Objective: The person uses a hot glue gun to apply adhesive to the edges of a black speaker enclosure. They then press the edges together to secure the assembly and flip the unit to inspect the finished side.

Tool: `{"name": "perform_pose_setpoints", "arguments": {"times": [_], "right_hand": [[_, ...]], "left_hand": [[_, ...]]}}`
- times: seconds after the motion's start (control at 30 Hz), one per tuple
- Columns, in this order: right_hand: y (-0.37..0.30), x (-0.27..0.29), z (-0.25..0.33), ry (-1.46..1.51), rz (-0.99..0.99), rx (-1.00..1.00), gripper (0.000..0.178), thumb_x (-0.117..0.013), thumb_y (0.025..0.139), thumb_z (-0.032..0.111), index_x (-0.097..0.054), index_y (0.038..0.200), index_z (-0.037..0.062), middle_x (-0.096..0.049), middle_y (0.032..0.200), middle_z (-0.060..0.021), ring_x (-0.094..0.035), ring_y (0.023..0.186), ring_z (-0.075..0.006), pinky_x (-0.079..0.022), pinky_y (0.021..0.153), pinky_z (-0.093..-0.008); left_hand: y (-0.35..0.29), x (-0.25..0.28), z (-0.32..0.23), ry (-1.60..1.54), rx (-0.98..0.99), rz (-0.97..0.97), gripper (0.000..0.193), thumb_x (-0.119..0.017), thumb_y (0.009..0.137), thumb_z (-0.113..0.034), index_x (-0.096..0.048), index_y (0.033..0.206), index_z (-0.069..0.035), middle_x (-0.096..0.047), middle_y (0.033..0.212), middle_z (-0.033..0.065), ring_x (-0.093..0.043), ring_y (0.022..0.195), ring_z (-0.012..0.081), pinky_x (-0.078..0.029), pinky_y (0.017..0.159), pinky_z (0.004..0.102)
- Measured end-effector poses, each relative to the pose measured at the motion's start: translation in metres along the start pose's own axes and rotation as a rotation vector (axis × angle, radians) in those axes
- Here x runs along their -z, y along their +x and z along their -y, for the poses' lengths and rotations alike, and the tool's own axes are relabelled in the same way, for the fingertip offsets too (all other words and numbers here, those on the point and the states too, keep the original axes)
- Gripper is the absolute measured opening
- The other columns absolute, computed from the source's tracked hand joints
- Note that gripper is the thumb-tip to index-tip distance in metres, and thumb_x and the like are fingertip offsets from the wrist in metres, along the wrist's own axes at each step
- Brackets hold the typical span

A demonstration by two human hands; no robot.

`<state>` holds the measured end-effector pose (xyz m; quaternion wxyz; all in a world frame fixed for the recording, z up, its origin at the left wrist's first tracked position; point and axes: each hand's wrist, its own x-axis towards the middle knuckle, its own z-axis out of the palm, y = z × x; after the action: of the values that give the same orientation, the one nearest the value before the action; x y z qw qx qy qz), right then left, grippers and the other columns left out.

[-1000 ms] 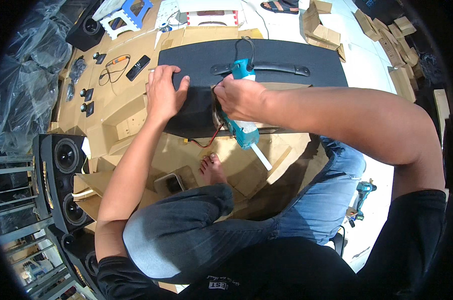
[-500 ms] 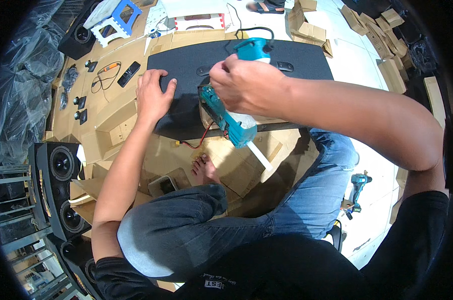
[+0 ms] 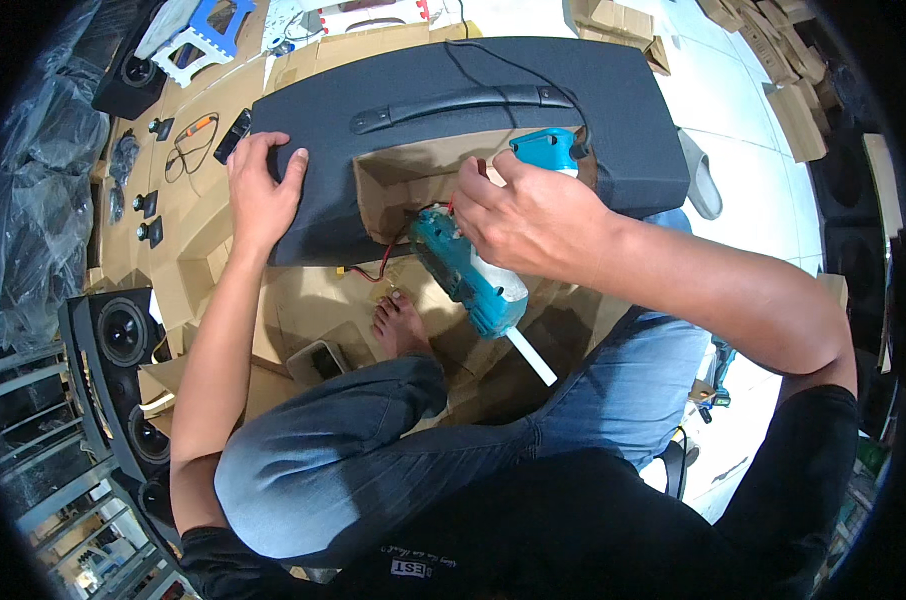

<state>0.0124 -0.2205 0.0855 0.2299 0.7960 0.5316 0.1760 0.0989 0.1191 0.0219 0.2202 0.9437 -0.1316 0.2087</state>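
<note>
My right hand (image 3: 533,215) is closed around the handle of a teal hot glue gun (image 3: 473,285). A white glue stick (image 3: 531,357) juts from its rear end toward my lap. The gun's nozzle end points into the opening of a black speaker cabinet (image 3: 628,125); the tip itself is hidden. Bare wood walls (image 3: 385,190) show inside that opening. At the cabinet's left end rests my left hand (image 3: 265,200), open, with thumb and fingers spread on the black surface. A red and black wire (image 3: 384,264) with a yellow connector hangs from the opening.
The gun's black cord (image 3: 533,72) crosses the cabinet top over its strap handle (image 3: 463,103). Cardboard covers the floor at left, with a phone (image 3: 235,135) and an orange-handled tool (image 3: 203,123). Speakers (image 3: 123,328) stand at left. A teal drill (image 3: 718,375) lies beside my right leg.
The cabinet has tipped so its front opening and strap handle show more fully. The glue gun has come lower and nearer to me, still in my right hand. My left hand stays on the cabinet's end.
</note>
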Motion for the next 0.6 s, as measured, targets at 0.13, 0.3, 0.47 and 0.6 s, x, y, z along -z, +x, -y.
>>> {"name": "perform_pose_setpoints", "arguments": {"times": [0.13, 0.3, 0.47, 0.6], "right_hand": [[-0.017, -0.013, 0.001, 0.118, -0.150, -0.075, 0.025, -0.067, 0.083, 0.029, -0.079, 0.090, 0.0082, -0.071, 0.098, -0.0029, -0.062, 0.108, -0.0239, -0.050, 0.081, -0.0343], [-0.054, -0.015, 0.013, 0.161, -0.193, -0.086, 0.025, -0.065, 0.084, 0.026, -0.079, 0.091, 0.0062, -0.071, 0.101, -0.0031, -0.061, 0.112, -0.0244, -0.050, 0.088, -0.0362], [-0.074, -0.026, 0.040, 0.288, -0.204, 0.052, 0.029, -0.062, 0.089, 0.025, -0.077, 0.100, 0.0023, -0.070, 0.113, -0.0117, -0.060, 0.116, -0.0304, -0.051, 0.093, -0.0446], [-0.088, -0.023, 0.049, 0.261, -0.155, 0.118, 0.038, -0.057, 0.095, 0.028, -0.076, 0.113, 0.0010, -0.069, 0.118, -0.0137, -0.059, 0.119, -0.0317, -0.050, 0.095, -0.0463]], "left_hand": [[-0.007, 0.006, 0.000, -0.066, -0.046, -0.043, 0.025, -0.077, 0.089, -0.014, -0.069, 0.110, -0.003, -0.067, 0.106, 0.0142, -0.063, 0.102, 0.0317, -0.050, 0.092, 0.0400], [-0.020, 0.034, -0.044, -0.221, -0.131, 0.162, 0.018, -0.072, 0.093, -0.004, -0.069, 0.110, -0.001, -0.069, 0.102, 0.0103, -0.064, 0.093, 0.0184, -0.050, 0.087, 0.0301], [-0.011, 0.026, -0.111, -0.573, 0.259, 0.751, 0.021, -0.066, 0.101, -0.010, -0.065, 0.122, -0.003, -0.071, 0.112, 0.0053, -0.064, 0.102, 0.0123, -0.051, 0.091, 0.0296], [0.000, -0.024, -0.142, -0.079, 0.093, 1.000, 0.030, -0.072, 0.096, -0.017, -0.064, 0.117, 0.002, -0.072, 0.099, 0.0159, -0.067, 0.092, 0.0161, -0.054, 0.084, 0.0351]]}}
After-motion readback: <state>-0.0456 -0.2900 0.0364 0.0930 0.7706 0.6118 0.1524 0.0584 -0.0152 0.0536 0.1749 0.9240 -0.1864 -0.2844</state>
